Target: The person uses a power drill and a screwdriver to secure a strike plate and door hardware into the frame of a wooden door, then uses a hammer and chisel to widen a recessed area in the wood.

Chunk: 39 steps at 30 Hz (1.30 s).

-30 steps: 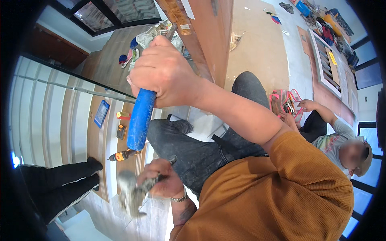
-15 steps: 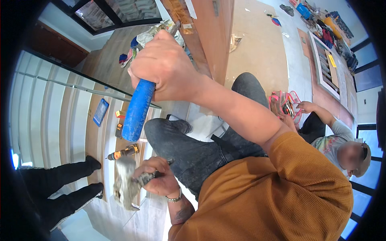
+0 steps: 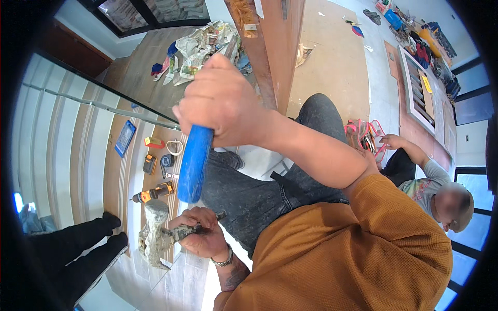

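Note:
My right hand (image 3: 222,103) is raised at upper centre, closed around a tool with a thick blue handle (image 3: 196,165). The handle's butt sticks out below the fist, and the tool's other end is hidden. Lower down, my left hand (image 3: 201,231) grips a claw hammer (image 3: 154,230) by its dark handle. Pale, crusty residue coats the hammer's head, whose round face is uppermost with the claw below. The blue butt stands above the hammer and my left hand in the picture, apparently apart from both.
On the wooden step lie a yellow-black drill (image 3: 153,193), a battery (image 3: 149,164), a tape measure (image 3: 167,160) and a blue box-like item (image 3: 125,139). A glass panel (image 3: 98,106) edges the stairs. Someone in black trousers (image 3: 72,243) stands left; a capped co-worker (image 3: 430,181) sits right, handling a pink-edged bag (image 3: 371,136).
My right fist has moved down and slightly right with the blue handle. The tool's grey metal tip is no longer visible. The hammer has shifted slightly left and down in the picture.

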Motion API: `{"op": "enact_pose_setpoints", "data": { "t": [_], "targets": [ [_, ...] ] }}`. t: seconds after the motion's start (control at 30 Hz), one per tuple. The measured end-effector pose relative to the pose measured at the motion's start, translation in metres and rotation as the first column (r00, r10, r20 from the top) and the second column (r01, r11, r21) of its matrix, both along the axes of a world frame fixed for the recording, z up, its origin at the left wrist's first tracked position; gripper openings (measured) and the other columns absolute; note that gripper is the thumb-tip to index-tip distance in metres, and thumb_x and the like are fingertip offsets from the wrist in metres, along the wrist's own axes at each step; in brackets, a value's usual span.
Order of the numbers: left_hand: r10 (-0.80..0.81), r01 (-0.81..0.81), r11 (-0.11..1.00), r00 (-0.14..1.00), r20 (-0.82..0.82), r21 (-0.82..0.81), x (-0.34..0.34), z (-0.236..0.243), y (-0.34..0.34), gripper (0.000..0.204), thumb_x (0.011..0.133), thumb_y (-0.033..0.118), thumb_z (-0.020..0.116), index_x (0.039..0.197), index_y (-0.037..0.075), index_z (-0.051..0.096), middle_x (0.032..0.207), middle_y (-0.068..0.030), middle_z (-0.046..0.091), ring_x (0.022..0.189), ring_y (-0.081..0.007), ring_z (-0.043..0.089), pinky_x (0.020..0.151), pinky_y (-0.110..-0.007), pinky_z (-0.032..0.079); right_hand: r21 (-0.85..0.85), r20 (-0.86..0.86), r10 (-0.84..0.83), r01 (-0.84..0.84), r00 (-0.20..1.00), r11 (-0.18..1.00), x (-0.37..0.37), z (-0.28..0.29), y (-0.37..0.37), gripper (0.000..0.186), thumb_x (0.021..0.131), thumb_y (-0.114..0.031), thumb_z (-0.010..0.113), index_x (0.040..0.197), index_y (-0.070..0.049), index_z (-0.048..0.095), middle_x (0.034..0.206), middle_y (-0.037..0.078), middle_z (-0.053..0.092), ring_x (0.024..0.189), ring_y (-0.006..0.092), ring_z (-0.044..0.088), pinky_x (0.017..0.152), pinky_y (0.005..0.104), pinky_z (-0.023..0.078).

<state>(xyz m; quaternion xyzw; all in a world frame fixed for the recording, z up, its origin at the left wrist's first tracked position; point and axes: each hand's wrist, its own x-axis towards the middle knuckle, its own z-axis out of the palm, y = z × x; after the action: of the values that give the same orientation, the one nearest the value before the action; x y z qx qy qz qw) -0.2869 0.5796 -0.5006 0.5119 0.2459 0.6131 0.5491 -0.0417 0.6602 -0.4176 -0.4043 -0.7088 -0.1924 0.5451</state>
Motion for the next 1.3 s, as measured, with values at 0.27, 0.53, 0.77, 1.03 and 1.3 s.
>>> {"op": "enact_pose_setpoints", "data": {
  "t": [0.27, 0.53, 0.77, 1.03, 1.3],
  "targets": [
    [-0.001, 0.001, 1.000, 1.000, 0.011, -0.023, 0.002, -0.005, 0.003, 0.055, 0.096, 0.061, 0.055, 0.094, 0.007, 0.044, 0.067, -0.0028, 0.041, 0.052, -0.0110, 0.041, 0.043, -0.024, 0.032, 0.069, -0.007, -0.033, 0.034, 0.999, 0.997, 0.006, -0.002, 0.013, 0.027, 0.073, -0.006, 0.076, 0.067, -0.012, 0.051, 0.060, 0.001, 0.053, 0.056, 0.0220, 0.052, 0.065, 0.0363, 0.039],
    [-0.020, 0.020, 0.999, 1.000, 0.010, -0.047, 0.001, -0.008, 0.005, 0.056, 0.095, 0.061, 0.057, 0.094, 0.007, 0.044, 0.067, -0.0031, 0.041, 0.053, -0.0111, 0.041, 0.044, -0.024, 0.033, 0.102, -0.014, -0.037, 0.038, 0.999, 0.994, 0.008, 0.000, 0.018, 0.025, 0.073, -0.004, 0.075, 0.069, -0.012, 0.052, 0.060, 0.001, 0.054, 0.056, 0.0215, 0.052, 0.065, 0.0362, 0.039],
    [-0.030, 0.033, 0.997, 0.999, 0.036, -0.076, 0.000, -0.007, 0.004, 0.058, 0.093, 0.060, 0.060, 0.095, 0.004, 0.044, 0.067, -0.0064, 0.046, 0.054, -0.0138, 0.042, 0.047, -0.027, 0.034, 0.084, -0.018, -0.040, 0.042, 0.999, 0.996, 0.009, -0.002, 0.021, 0.025, 0.066, -0.012, 0.078, 0.066, -0.017, 0.053, 0.060, -0.001, 0.053, 0.059, 0.0200, 0.054, 0.067, 0.0357, 0.036],
    [-0.043, 0.045, 0.997, 0.999, 0.029, -0.060, 0.001, -0.002, 0.004, 0.057, 0.093, 0.060, 0.060, 0.095, 0.006, 0.044, 0.066, -0.0056, 0.044, 0.053, -0.0138, 0.041, 0.047, -0.027, 0.033, 0.096, -0.051, -0.042, 0.047, 0.998, 0.994, 0.009, -0.004, 0.022, 0.026, 0.058, -0.019, 0.080, 0.063, -0.021, 0.054, 0.060, -0.004, 0.052, 0.062, 0.0188, 0.055, 0.070, 0.0357, 0.033],
    [0.011, -0.006, 0.998, 0.997, 0.081, -0.070, 0.008, 0.001, 0.002, 0.058, 0.092, 0.063, 0.061, 0.094, 0.007, 0.044, 0.065, -0.0061, 0.044, 0.053, -0.0142, 0.041, 0.047, -0.028, 0.034, 0.051, -0.029, -0.078, 0.080, 0.997, 0.996, 0.008, 0.004, 0.017, 0.027, 0.073, -0.007, 0.074, 0.060, -0.012, 0.050, 0.058, 0.002, 0.053, 0.056, 0.0218, 0.054, 0.064, 0.0349, 0.036]
  ]
}}
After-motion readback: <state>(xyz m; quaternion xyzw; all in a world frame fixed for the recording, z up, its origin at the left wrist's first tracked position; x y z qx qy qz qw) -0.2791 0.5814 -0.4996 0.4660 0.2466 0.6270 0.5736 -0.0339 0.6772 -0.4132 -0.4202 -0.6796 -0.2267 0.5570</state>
